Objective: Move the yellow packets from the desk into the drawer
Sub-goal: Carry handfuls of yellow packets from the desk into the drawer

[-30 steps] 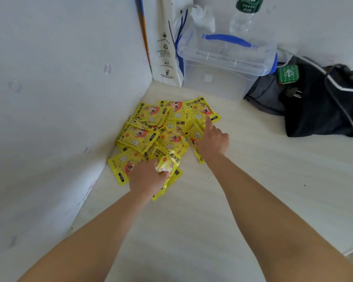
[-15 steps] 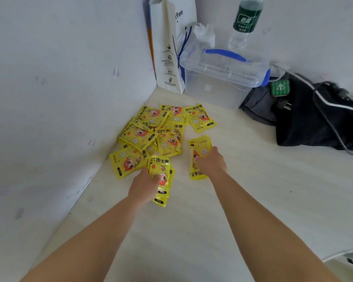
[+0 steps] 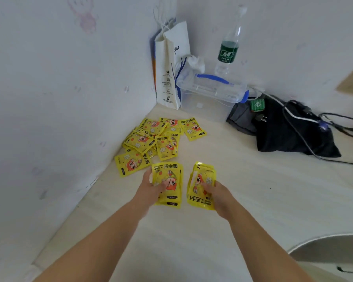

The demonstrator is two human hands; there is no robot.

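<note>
Several yellow packets [image 3: 151,139] with a red cartoon face lie heaped on the pale desk [image 3: 243,190] against the left wall. My left hand [image 3: 151,188] grips a small stack of yellow packets [image 3: 169,186] just in front of the heap. My right hand [image 3: 218,194] holds a second bunch of yellow packets [image 3: 201,186] beside it, thumb on top. Both bunches are lifted toward me, apart from the heap. At the bottom right a drawer front with a dark handle [image 3: 346,269] shows below the desk edge.
In the back corner stand a white paper bag [image 3: 169,72], a clear plastic box with a blue handle [image 3: 210,96] and a water bottle [image 3: 228,51]. A black bag with cables [image 3: 289,129] lies at the right. A rounded grey edge [image 3: 324,249] sits at the lower right.
Both hands have drawn back from the heap toward me, each carrying its packets. The view has tilted up, showing more of the wall and the desk's right side.
</note>
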